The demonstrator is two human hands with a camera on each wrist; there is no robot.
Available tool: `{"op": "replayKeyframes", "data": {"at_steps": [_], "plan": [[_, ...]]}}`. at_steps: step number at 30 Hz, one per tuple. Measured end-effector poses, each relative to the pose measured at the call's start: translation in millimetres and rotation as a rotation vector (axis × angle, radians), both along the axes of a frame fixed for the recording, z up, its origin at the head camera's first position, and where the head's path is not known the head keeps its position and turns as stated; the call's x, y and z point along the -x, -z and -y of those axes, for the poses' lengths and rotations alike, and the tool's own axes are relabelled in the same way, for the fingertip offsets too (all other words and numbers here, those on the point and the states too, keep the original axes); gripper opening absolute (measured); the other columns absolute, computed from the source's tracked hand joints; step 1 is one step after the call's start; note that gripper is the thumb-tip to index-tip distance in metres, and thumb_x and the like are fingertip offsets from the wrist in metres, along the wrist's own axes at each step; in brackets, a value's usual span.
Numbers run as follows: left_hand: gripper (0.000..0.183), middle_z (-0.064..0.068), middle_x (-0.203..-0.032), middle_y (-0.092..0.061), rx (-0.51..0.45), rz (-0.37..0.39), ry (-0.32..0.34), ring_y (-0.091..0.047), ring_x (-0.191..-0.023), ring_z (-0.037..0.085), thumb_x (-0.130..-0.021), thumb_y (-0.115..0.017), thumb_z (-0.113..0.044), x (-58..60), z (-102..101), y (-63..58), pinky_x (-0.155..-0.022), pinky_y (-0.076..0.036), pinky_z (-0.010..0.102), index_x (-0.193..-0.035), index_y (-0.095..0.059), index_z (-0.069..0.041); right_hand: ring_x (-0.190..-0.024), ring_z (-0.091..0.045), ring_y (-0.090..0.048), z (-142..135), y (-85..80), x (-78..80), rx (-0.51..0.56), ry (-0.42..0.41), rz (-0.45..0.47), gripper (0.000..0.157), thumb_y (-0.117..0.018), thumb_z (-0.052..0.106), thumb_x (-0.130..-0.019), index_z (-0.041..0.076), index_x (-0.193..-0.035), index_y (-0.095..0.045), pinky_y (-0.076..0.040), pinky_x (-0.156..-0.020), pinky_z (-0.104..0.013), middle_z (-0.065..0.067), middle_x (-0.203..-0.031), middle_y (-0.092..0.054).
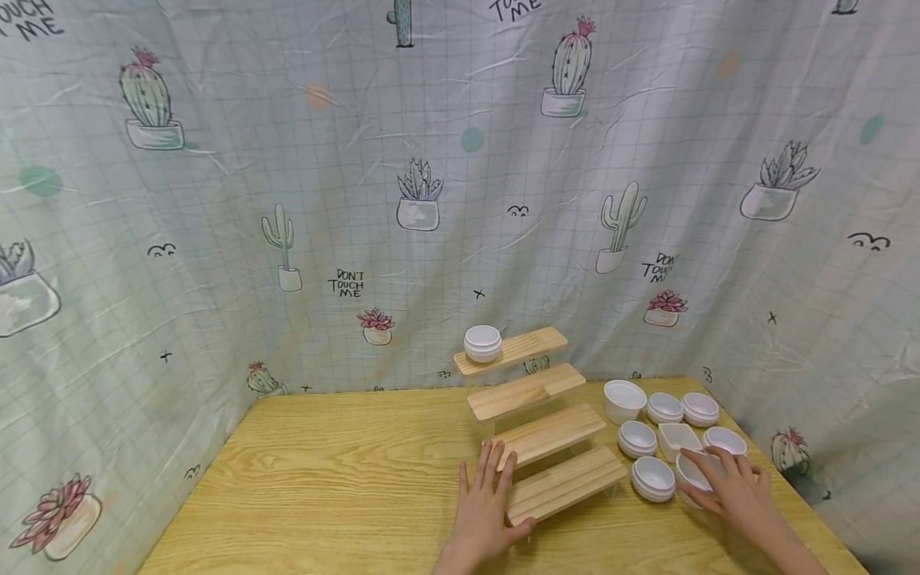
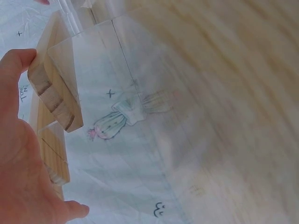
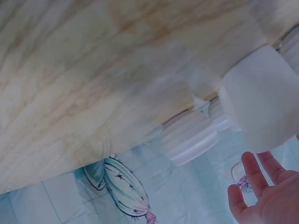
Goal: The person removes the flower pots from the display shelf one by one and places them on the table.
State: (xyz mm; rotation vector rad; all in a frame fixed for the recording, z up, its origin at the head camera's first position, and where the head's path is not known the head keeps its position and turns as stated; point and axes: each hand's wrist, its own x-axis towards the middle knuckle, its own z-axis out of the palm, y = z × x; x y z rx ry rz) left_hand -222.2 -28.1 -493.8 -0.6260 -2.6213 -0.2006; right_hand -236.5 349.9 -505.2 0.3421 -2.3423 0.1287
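Observation:
A tiered display stand [image 1: 549, 435] with several wooden steps on clear supports stands right of the table's middle. My left hand [image 1: 481, 507] rests against its left side, fingers spread over the step ends. In the left wrist view the thumb touches the end of a plank [image 2: 56, 88]. A round white bowl [image 1: 483, 342] sits at the left of the top step. Over at the right, my right hand [image 1: 736, 495] is at a deep white cup [image 1: 691, 473], its fingers spread around the rim. The right wrist view shows fingertips close to the rim of this cup [image 3: 261, 98].
Several white bowls stand clustered right of the stand, among them a squarish dish [image 1: 678, 439], a taller cup [image 1: 624, 401] and a round bowl [image 1: 652, 479]. Wood-grain table [image 1: 323, 479] extends to the left. A cactus-print curtain [image 1: 323, 184] encloses the back and sides.

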Motion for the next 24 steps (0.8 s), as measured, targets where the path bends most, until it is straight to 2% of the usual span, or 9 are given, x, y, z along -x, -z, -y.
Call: {"op": "replayKeyframes", "data": {"at_steps": [8,18,24], "plan": [[0.089,0.006,-0.148,-0.019,0.007,0.011,-0.006,-0.013,-0.137,0.024,-0.073,-0.052,-0.066,0.1,0.1,0.3,-0.098,-0.028,0.058,-0.142,-0.022,-0.017,-0.082,-0.035,-0.052,10.6,-13.6,-5.3,-0.033,-0.042,-0.011,0.055,-0.072,0.043,-0.061,0.022,-0.109,-0.057,-0.037,-0.060,-0.052,-0.014,-0.104,-0.054],[0.089,0.006,-0.148,-0.020,0.015,-0.005,-0.009,-0.015,-0.136,0.025,-0.073,-0.052,-0.066,-0.7,-0.3,-0.6,-0.097,-0.029,0.058,-0.142,-0.023,-0.017,-0.086,-0.031,-0.049,27.9,-27.0,-8.3,-0.030,-0.104,-0.014,0.052,-0.066,0.046,-0.069,0.018,-0.112,-0.057,-0.030,-0.065,-0.045,-0.013,-0.108,-0.053],[0.089,0.006,-0.148,-0.021,0.013,-0.004,-0.009,-0.016,-0.136,0.025,-0.073,-0.052,-0.066,-0.2,-0.7,-0.2,-0.098,-0.029,0.058,-0.142,-0.023,-0.017,-0.088,-0.033,-0.049,38.5,-35.2,-8.8,-0.035,-0.135,-0.026,0.053,-0.061,0.051,-0.073,0.018,-0.114,-0.056,-0.032,-0.066,-0.046,-0.014,-0.109,-0.053]]}}
